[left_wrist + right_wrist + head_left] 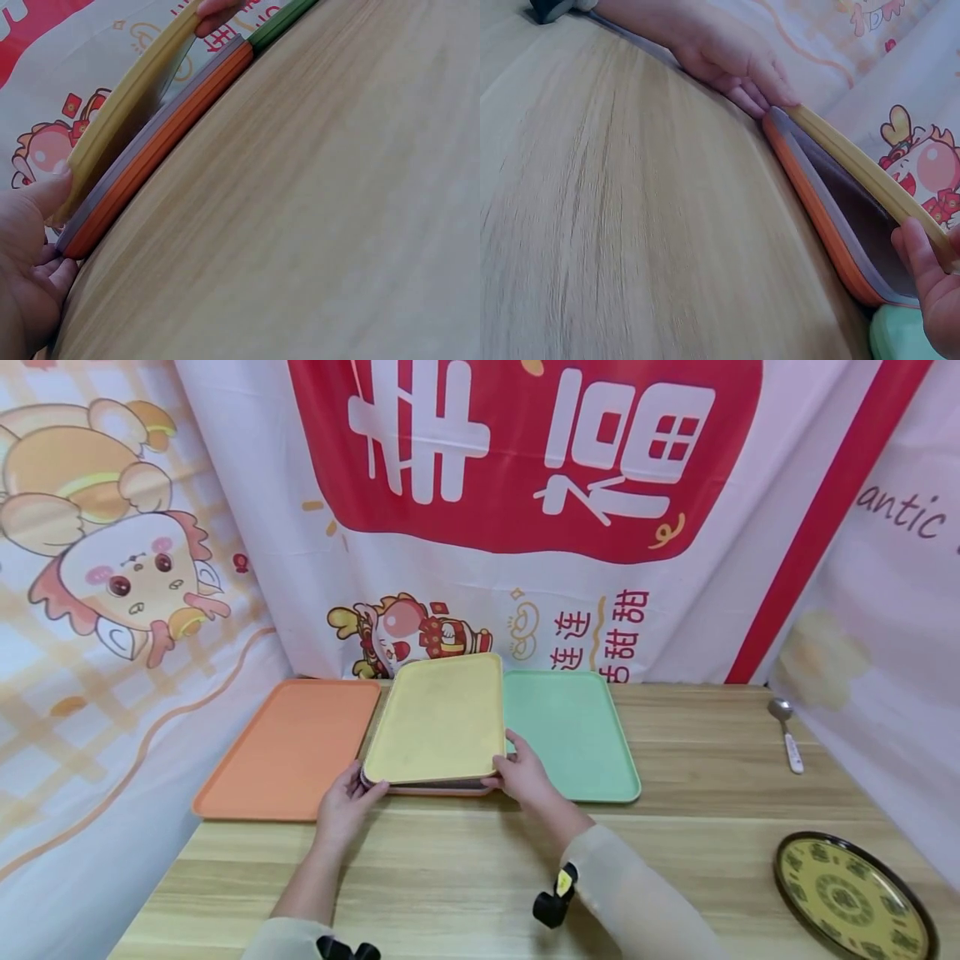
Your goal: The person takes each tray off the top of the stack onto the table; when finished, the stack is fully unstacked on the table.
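Observation:
A yellow tray [442, 718] is raised at a tilt above a stacked pair, a greyish-purple tray [135, 154] on top of an orange tray [161, 150]. At its near left corner my left hand [347, 806] holds the yellow tray, thumb on its rim; the other fingers reach down by the stack's corner. My right hand [525, 772] grips the yellow tray's right edge near the front corner, as the right wrist view shows close up. A dark gap between the yellow tray and the greyish-purple tray [832, 180] widens toward the right hand.
Another orange tray [292, 752] lies left of the stack, and a mint green tray [577, 735] lies to its right. Farther right are a spoon [786, 735] and a round patterned tray [855, 897] with a dark rim. Printed curtains [517, 577] hang behind the wooden table [450, 877].

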Demonstrator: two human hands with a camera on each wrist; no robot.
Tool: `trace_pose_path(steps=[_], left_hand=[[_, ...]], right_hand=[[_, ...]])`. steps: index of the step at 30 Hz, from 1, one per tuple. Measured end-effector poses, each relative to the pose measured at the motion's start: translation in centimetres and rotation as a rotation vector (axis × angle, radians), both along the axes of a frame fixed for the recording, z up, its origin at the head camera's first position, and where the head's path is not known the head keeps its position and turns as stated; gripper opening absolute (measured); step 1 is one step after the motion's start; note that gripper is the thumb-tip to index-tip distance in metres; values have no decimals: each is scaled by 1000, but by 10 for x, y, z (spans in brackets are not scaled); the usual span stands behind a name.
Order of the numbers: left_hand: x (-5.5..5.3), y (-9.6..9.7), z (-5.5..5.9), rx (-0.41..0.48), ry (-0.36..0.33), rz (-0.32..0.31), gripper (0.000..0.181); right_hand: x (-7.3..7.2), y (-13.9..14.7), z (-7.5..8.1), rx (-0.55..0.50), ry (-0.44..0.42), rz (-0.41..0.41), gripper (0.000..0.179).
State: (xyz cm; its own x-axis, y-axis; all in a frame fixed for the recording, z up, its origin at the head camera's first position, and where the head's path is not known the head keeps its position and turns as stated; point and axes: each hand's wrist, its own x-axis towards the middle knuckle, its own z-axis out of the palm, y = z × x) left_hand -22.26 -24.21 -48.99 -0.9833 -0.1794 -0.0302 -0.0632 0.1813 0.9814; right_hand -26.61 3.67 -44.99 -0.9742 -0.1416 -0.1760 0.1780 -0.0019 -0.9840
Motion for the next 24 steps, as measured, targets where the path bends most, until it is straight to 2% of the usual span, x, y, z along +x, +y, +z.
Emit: trace_pose_path(steps=[6, 15, 24], left_hand=[[-4, 3, -4, -84, 20, -8, 77], [-4, 6, -2, -199, -12, 19, 74], [-1, 4, 1, -227, -25, 10, 73]], right_hand=[[2, 26, 11, -11, 22, -3, 64], [11, 74, 33, -64, 56, -14, 65], [29, 145, 61, -76, 171, 12, 62]])
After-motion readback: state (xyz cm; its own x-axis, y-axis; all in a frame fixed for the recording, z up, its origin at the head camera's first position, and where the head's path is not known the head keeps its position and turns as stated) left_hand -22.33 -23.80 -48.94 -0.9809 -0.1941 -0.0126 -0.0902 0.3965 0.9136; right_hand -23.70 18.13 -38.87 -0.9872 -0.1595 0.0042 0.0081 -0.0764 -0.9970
